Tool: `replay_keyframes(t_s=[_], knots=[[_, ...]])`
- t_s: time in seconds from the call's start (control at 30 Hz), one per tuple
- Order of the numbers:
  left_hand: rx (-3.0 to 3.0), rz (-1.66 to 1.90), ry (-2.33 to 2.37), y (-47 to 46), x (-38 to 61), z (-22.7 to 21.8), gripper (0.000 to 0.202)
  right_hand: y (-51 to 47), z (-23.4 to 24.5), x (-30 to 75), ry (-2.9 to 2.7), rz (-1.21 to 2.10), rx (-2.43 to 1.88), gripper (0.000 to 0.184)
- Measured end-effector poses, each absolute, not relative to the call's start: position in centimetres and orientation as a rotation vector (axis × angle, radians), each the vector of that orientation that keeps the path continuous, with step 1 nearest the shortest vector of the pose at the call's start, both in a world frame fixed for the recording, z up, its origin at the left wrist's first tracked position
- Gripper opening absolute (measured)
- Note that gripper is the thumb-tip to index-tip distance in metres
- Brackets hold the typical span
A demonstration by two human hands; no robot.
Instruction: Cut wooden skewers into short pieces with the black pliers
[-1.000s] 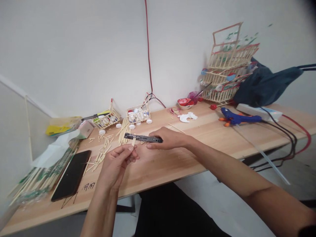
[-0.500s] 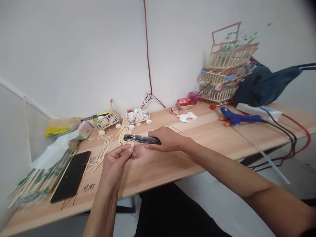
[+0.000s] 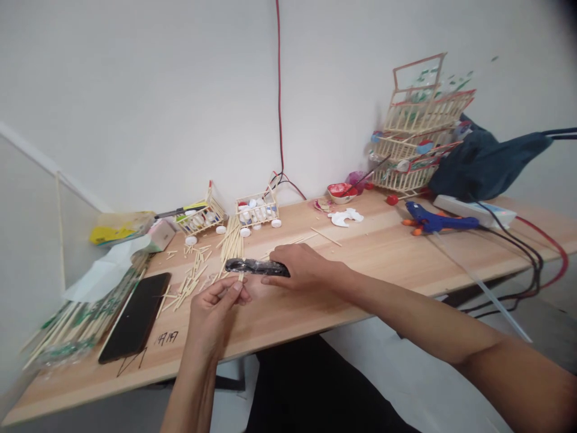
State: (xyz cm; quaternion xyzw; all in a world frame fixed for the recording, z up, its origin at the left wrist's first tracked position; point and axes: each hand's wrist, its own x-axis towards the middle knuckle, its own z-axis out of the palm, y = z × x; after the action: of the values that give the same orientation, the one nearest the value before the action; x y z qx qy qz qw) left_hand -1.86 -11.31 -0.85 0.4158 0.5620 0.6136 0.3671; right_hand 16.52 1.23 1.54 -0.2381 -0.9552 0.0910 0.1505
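Between its thumb and fingers, my left hand (image 3: 220, 300) pinches a short, pale wooden stick (image 3: 241, 277) pointing away from me. My right hand (image 3: 300, 264) is wrapped around a black hand tool (image 3: 252, 266) with whitish smears; its exact kind is unclear. The tool's far end lies across the top of the stick, just beyond my left fingertips. Both hands are above the wooden table (image 3: 288, 316). Cut stick pieces (image 3: 192, 279) lie scattered to the left of my left hand, and a bundle of longer sticks (image 3: 233, 240) lies behind the tool.
Two small stick-built carts (image 3: 256, 211) stand by the wall. Stacked stick baskets (image 3: 410, 144), a red paint bowl (image 3: 341, 192) and a blue glue gun (image 3: 439, 219) are farther right. A phone (image 3: 135, 319) and packed skewers (image 3: 85, 325) lie left. Cables (image 3: 514, 246) hang at the right edge.
The view has shifted slightly, so the scene sits a little lower and farther right. Both hands keep their holds, with the tool still across the stick.
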Motion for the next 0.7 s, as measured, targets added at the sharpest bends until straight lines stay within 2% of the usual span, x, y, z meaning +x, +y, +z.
replay_keyframes(t_s=[0.7], knots=[[0.894, 1.559, 1.510, -17.0, -3.9, -2.1, 0.027, -3.0, 1.2, 13.0, -2.895, 0.175, -0.635, 0.053]])
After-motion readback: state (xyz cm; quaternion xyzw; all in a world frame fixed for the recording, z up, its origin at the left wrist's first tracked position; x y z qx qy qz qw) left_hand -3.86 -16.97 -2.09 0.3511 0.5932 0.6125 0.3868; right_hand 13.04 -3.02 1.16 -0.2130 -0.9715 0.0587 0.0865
